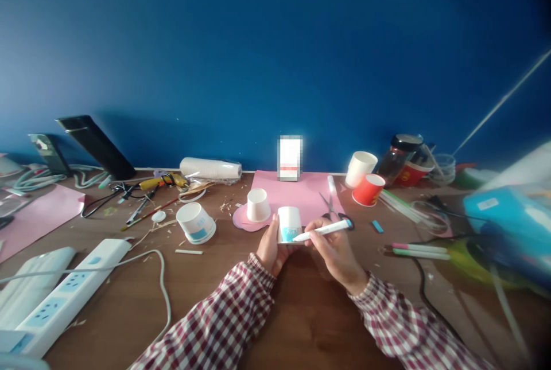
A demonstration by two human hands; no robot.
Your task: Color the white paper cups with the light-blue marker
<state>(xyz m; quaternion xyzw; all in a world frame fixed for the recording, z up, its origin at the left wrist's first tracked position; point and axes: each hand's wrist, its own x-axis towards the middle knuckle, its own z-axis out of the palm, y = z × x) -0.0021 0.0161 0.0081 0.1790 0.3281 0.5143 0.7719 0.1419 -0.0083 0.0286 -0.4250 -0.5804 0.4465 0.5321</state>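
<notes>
In the middle of the view, a white paper cup (288, 218) sits upside down with a blue patch near its rim. My left hand (270, 248) is closed around its left side and under it. Between the fingers of my right hand (333, 252) is a white marker pen (327, 230) with a blue end, its tip at the blue patch. Behind and to the left, a small white paper cup (258, 205) stands inverted on a pink paper piece (241, 219). Farther left is a bigger white paper cup (196, 222), also inverted, with blue on its side.
Scissors (330, 209) lie on a pink sheet (307, 186) behind my hands. A white power strip (73, 295) with a cable is at left. On the right are a red paper cup (369, 190), several markers (419, 250) and a blue packet (499, 209). A blurred-out upright object (290, 158) stands by the wall.
</notes>
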